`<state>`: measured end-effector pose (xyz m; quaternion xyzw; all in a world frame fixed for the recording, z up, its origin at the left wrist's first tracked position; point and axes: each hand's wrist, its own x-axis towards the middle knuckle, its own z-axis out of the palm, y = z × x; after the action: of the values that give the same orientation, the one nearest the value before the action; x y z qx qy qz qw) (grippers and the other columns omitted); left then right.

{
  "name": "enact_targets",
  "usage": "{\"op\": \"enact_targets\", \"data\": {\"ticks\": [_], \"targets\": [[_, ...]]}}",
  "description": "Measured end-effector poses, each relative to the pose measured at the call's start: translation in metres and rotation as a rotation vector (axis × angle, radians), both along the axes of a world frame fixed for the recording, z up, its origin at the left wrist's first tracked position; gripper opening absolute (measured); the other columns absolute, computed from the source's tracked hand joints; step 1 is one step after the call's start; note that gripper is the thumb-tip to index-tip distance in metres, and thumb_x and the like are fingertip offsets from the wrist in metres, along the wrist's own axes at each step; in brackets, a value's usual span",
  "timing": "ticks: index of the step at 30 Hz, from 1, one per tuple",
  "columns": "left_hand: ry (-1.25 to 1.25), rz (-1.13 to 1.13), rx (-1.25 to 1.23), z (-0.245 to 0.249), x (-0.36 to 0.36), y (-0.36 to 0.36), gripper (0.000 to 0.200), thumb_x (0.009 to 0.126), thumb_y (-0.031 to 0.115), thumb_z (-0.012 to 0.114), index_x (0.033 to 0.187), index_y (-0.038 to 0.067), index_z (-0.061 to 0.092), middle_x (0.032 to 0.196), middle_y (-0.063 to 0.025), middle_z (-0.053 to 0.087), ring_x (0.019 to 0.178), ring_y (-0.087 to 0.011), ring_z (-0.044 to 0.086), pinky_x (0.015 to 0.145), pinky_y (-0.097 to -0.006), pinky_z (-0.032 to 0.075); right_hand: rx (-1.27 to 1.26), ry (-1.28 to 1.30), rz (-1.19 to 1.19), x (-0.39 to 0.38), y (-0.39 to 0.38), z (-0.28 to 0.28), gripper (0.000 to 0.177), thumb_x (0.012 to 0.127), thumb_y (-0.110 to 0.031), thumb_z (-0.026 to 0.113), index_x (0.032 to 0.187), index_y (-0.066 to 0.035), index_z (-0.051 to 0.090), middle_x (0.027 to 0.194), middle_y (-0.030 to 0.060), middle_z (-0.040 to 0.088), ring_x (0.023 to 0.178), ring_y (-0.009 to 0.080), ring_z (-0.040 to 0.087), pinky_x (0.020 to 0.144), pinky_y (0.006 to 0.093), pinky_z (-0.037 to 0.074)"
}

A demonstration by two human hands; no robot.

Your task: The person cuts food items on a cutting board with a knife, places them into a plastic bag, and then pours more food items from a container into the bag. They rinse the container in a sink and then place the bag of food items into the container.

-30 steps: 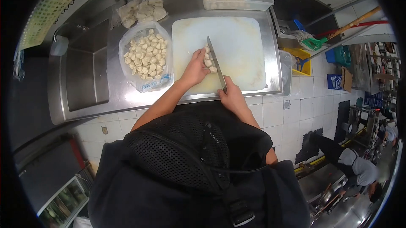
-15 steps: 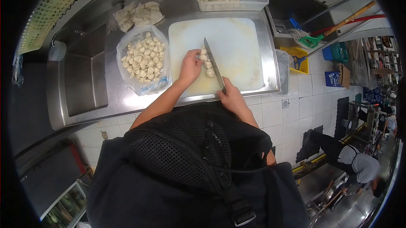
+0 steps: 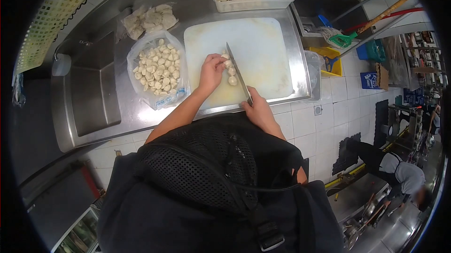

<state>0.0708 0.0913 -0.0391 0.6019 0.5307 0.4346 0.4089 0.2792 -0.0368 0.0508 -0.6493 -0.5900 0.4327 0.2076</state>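
Note:
A row of several pale balls (image 3: 232,72), looking like fish balls, lies on the white cutting board (image 3: 268,60). My left hand (image 3: 211,72) is closed, with its fingertips pinched on the ball (image 3: 226,63) near the far end of that row. Held by its handle in my right hand (image 3: 258,108), a long kitchen knife (image 3: 239,74) slants along the right side of the balls, its tip pointing away from me. Left of the board, an open plastic bag (image 3: 133,58) is full of whole balls.
Behind the board stands a clear plastic bin (image 3: 253,5) with many pale pieces. Two filled bags (image 3: 159,17) lie at the back left, beside a steel sink (image 3: 96,88). A yellow bucket (image 3: 334,67) is on the floor at right. Another person (image 3: 394,168) bends over pans further right.
The whole view has shifted slightly, with the board and bin a little higher and to the left. Both hands and the knife keep nearly the same pose over the row of balls.

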Motion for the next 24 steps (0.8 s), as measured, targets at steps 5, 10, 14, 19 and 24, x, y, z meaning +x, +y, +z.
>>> {"op": "enact_targets", "data": {"ticks": [5,10,14,19,24], "targets": [[-0.102,-0.011,-0.12,-0.001,0.002,0.004,0.019,0.101,-0.011,0.062,0.116,-0.01,0.074,0.134,-0.0156,0.063,0.094,-0.02,0.075,0.084,-0.0314,0.062,0.087,-0.112,0.102,-0.006,-0.003,-0.002,0.057,0.099,-0.009,0.069,0.151,-0.001,0.048,0.096,0.0317,0.073,0.095,0.0542,0.071,0.084,0.0633,0.054],[-0.128,-0.025,-0.129,-0.007,-0.001,0.006,0.017,0.102,-0.006,0.066,0.116,-0.009,0.075,0.137,-0.0172,0.061,0.096,-0.0202,0.074,0.086,-0.0313,0.063,0.09,-0.112,0.138,-0.005,0.002,-0.007,0.056,0.1,-0.008,0.069,0.152,0.0,0.047,0.092,0.0309,0.073,0.093,0.0547,0.07,0.082,0.0591,0.053],[0.017,-0.037,-0.033,-0.001,-0.001,0.0,0.022,0.099,0.002,0.075,0.12,-0.007,0.075,0.139,-0.0169,0.06,0.096,-0.0201,0.074,0.087,-0.032,0.063,0.06,-0.057,0.104,-0.004,0.002,-0.008,0.057,0.1,-0.008,0.07,0.152,-0.002,0.047,0.09,0.0301,0.072,0.092,0.0548,0.07,0.082,0.0588,0.053],[0.053,-0.047,-0.074,0.002,0.0,-0.001,0.037,0.091,0.007,0.083,0.125,-0.003,0.073,0.139,-0.0151,0.059,0.092,-0.0205,0.073,0.087,-0.0318,0.063,0.029,-0.017,0.07,-0.002,0.002,-0.007,0.058,0.099,-0.013,0.07,0.152,-0.005,0.049,0.092,0.0298,0.073,0.094,0.0541,0.071,0.084,0.0609,0.054],[0.019,-0.062,-0.097,0.002,-0.002,-0.001,0.041,0.088,0.003,0.081,0.127,-0.002,0.071,0.142,-0.0154,0.056,0.095,-0.0213,0.071,0.09,-0.0328,0.062,-0.009,0.04,0.014,0.004,0.004,-0.004,0.06,0.098,-0.016,0.072,0.154,-0.009,0.052,0.099,0.0309,0.075,0.098,0.0531,0.072,0.087,0.0573,0.055]]}}
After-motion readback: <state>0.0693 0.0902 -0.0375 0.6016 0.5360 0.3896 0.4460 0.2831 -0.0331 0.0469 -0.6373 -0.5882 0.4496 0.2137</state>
